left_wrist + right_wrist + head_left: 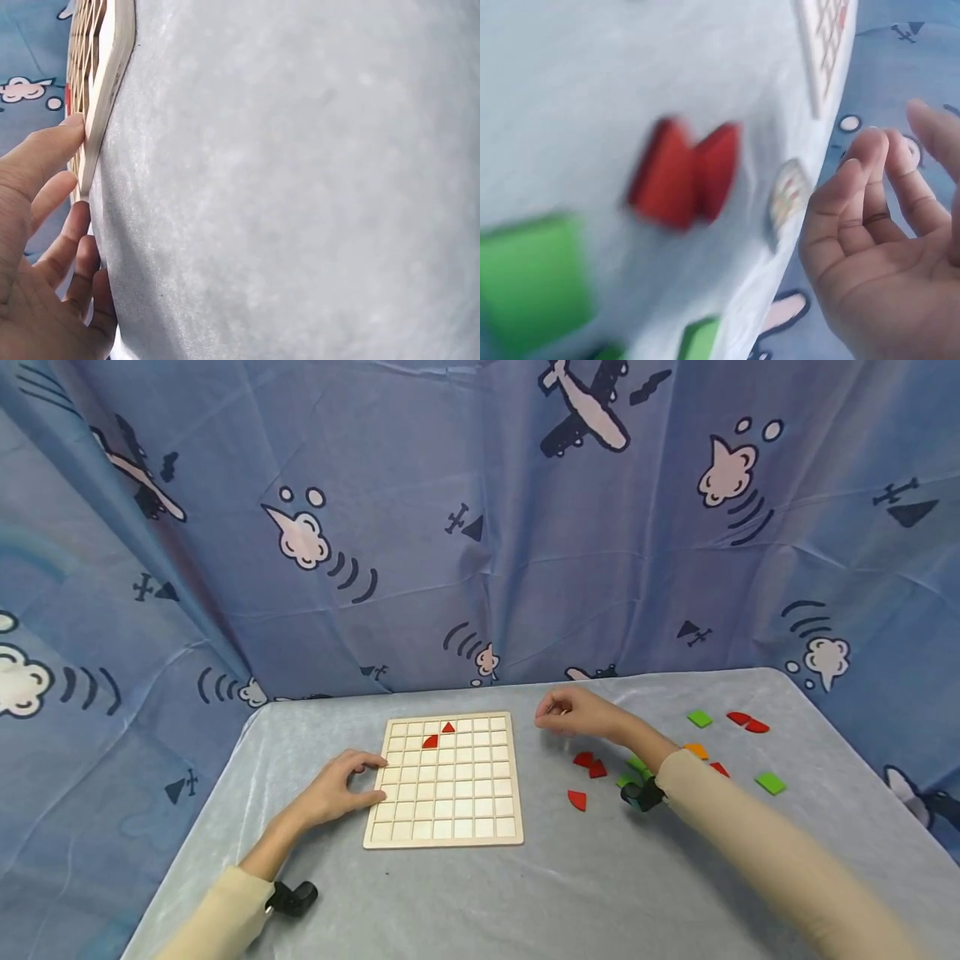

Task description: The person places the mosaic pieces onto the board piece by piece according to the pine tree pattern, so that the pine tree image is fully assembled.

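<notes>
- Board [464, 807] bears two red pieces [431, 742]; loose pieces [770, 783] suggest early work.
- My wide left grip [339, 787] touches the board.
- My right grip [581, 712] looks narrow; contents, I cannot tell.

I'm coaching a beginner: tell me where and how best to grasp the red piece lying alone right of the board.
Probably pinch the red piece by its curved and straight edges, from above: it lies flat, touching no other piece.
</notes>
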Tool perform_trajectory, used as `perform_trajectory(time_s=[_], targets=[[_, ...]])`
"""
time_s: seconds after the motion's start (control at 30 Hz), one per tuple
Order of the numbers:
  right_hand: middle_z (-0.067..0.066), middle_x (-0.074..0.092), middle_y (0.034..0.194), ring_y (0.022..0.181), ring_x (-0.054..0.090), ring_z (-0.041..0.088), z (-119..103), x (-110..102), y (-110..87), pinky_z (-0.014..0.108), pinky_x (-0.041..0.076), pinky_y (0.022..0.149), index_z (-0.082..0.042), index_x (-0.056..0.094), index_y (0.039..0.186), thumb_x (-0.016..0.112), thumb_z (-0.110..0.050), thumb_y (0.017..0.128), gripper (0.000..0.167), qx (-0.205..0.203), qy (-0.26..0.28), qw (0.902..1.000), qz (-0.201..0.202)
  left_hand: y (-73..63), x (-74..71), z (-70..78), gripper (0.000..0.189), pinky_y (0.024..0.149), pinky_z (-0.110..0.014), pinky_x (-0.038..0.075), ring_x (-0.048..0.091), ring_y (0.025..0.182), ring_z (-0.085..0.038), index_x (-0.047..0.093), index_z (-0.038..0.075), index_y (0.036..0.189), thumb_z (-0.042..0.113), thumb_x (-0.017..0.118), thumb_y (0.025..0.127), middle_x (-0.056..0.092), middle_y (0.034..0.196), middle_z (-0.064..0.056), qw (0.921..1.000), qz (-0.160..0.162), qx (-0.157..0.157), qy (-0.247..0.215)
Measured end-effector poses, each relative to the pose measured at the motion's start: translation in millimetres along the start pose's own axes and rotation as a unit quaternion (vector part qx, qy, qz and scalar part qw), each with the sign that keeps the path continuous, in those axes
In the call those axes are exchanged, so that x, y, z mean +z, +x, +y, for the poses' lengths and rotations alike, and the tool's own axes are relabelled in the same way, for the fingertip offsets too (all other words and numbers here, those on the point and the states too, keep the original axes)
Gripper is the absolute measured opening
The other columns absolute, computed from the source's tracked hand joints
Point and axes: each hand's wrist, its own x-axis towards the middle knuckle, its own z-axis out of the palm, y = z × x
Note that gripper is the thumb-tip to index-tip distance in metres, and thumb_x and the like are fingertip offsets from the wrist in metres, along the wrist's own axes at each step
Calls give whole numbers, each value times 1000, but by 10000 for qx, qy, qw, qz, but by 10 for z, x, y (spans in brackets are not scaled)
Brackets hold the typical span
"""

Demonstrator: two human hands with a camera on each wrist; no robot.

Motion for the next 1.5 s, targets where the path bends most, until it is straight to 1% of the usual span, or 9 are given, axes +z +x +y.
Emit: perform_trajectory(time_s=[0.13, 0.23, 0.33, 0.5, 0.6, 0.77, 0.93, 1.1, 1.5], targets=[[15, 65, 98, 85, 57, 37, 136, -74, -180, 44, 52, 71, 1, 68, 111, 69, -15, 99, 20, -113, -15, 9999, 5, -11, 4, -11, 46, 94, -53, 44, 55, 110, -33, 67, 7, 126, 17, 85, 86, 60, 125, -12, 10000, -6, -21, 6], [13, 67, 101, 86, 57, 41, 190, -102, -301, 43, 53, 71, 6, 67, 111, 69, -13, 99, 22, -319, 10, 9995, -22, -15, -1, 1, 46, 94, -53, 44, 55, 110, -33, 67, 7, 126, 16, 85, 85, 60, 124, -12, 10000, 15, -12, -2], [13, 68, 102, 88, 60, 41, 223, -114, -402, 41, 54, 74, 8, 66, 110, 71, -10, 97, 23, -565, -22, 9984, 22, -16, -7, 18, 46, 94, -53, 44, 55, 109, -33, 67, 6, 126, 15, 86, 85, 61, 124, -12, 10000, 38, -1, -15], [14, 70, 106, 93, 64, 29, 319, -106, -510, 33, 53, 83, 6, 69, 111, 76, -7, 93, 24, -751, -435, 9959, 266, -19, -3, 21, 46, 94, -53, 43, 54, 109, -32, 67, 6, 126, 16, 85, 85, 60, 124, -12, 10000, 12, -28, -2], [15, 70, 107, 95, 65, 28, 379, -80, -544, 37, 53, 87, 5, 70, 111, 80, -8, 89, 27, -836, -684, 9935, 351, -20, 1, 12, 45, 94, -53, 43, 54, 109, -32, 67, 7, 126, 16, 85, 85, 60, 124, -12, 10000, -7, -39, 23], [14, 71, 105, 97, 65, 33, 394, -15, -575, 49, 51, 90, 5, 71, 110, 84, -10, 86, 31, -987, -904, 9894, 556, -20, 5, 3, 45, 94, -53, 43, 54, 108, -31, 67, 7, 126, 16, 85, 85, 60, 123, -11, 10000, 22, -18, 30], [13, 71, 104, 97, 64, 34, 373, 32, -583, 53, 50, 91, 4, 72, 109, 85, -8, 83, 31, -882, -898, 9905, 548, -17, -5, 14, 45, 93, -53, 43, 54, 108, -31, 67, 7, 126, 16, 85, 85, 60, 124, -12, 10000, 12, -46, 36], [8, 71, 102, 95, 63, 30, 401, 62, -560, 51, 50, 91, 0, 72, 106, 85, -9, 84, 28, -616, -962, 9925, 446, -16, -6, 14, 45, 94, -53, 43, 54, 109, -32, 67, 8, 126, 17, 85, 86, 59, 125, -12, 10000, -18, -81, 45], [4, 70, 95, 85, 60, 22, 421, 72, -524, 29, 51, 76, -1, 75, 100, 83, -4, 84, 18, -436, -975, 9931, 485, -16, -17, 58, 44, 92, -54, 44, 54, 107, -33, 67, 5, 125, 14, 85, 86, 60, 123, -14, 10000, 29, 66, 33]])
